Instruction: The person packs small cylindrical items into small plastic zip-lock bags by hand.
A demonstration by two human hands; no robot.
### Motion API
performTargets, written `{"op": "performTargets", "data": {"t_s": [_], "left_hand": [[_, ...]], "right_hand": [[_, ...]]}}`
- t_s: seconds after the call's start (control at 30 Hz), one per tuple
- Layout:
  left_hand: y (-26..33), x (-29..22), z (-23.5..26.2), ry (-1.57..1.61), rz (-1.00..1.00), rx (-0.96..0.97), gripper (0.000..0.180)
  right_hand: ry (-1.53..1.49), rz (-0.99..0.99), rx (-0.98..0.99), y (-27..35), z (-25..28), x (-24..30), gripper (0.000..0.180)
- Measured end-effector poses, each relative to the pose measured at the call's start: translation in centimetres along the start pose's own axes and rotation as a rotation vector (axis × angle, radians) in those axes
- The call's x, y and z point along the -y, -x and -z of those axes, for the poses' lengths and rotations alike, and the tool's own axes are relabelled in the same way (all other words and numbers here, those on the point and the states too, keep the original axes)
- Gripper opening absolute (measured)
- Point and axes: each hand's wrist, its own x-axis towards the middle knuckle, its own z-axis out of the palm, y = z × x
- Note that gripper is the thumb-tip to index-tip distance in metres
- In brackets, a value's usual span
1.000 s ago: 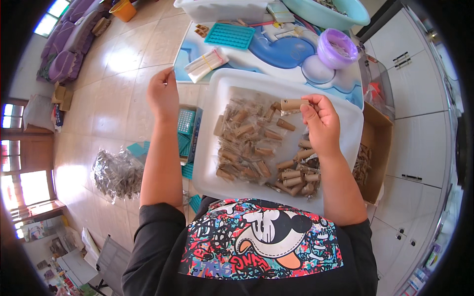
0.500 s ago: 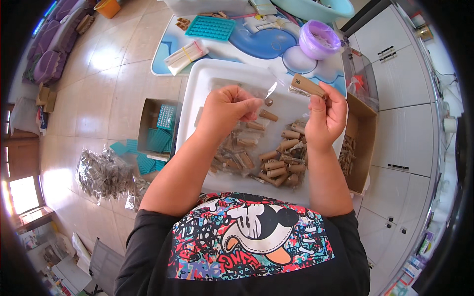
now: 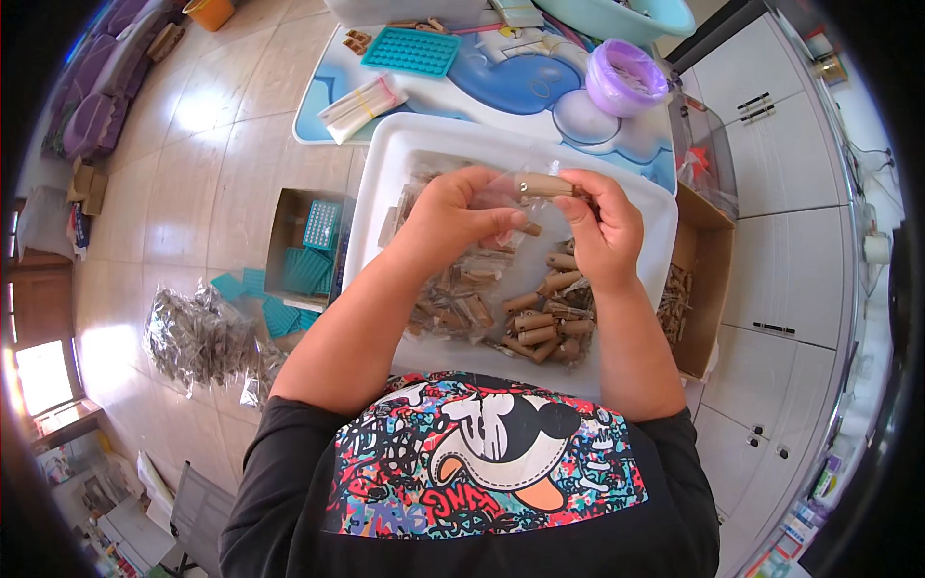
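Over a white plastic tub [image 3: 371, 207] my two hands are close together. My right hand [image 3: 609, 231] pinches a tan, tapered, tube-like piece [image 3: 547, 185] with a small metal eyelet at its left end. My left hand [image 3: 453, 214] is closed on a small clear plastic bag [image 3: 495, 190]. The eyelet end of the piece lies at the bag's mouth; how far inside it is, I cannot tell. Beneath my hands, several loose tan pieces [image 3: 537, 335] are heaped at the tub's right. Bagged pieces [image 3: 453, 299] lie at its left, partly hidden by my left arm.
Beyond the tub, a blue patterned table bears a teal grid tray [image 3: 410, 52], a bundle of clear bags [image 3: 362, 108] and a purple basin [image 3: 624, 82]. Cardboard boxes flank the tub, the right one [image 3: 708, 289] holding brown pieces. Filled bags [image 3: 200, 335] lie on the floor at left.
My right hand has brought the tan piece left and slightly down to the bag in my left hand. The piece has turned nearly level, its eyelet end toward the bag.
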Motion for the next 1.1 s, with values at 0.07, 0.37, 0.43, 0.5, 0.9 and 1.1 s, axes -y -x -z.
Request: {"op": "performTargets", "data": {"t_s": [0.07, 0.37, 0.43, 0.5, 0.9, 1.1], "left_hand": [[0.0, -0.1, 0.1, 0.004, -0.018, 0.038, 0.023], [0.2, -0.1, 0.2, 0.176, 0.091, 0.099, 0.029], [0.3, 0.0, 0.3, 0.152, 0.064, 0.142, 0.03], [0.3, -0.2, 0.3, 0.154, 0.099, 0.142, 0.029], [-0.5, 0.1, 0.8, 0.22, 0.231, 0.205, 0.026], [-0.7, 0.5, 0.9, 0.229, 0.188, 0.123, 0.024]], "right_hand": [[-0.115, -0.259, 0.167, -0.1, 0.3, 0.1, 0.018], [-0.378, -0.491, 0.27, -0.1, 0.3, -0.6, 0.016], [-0.4, -0.478, 0.252, 0.2, 0.1, -0.7, 0.015], [-0.424, -0.467, 0.233, 0.2, 0.0, -0.5, 0.015], [-0.294, -0.559, 0.307, -0.3, -0.1, -0.4, 0.014], [-0.304, -0.591, 0.424, -0.4, -0.4, 0.1, 0.02]]}}
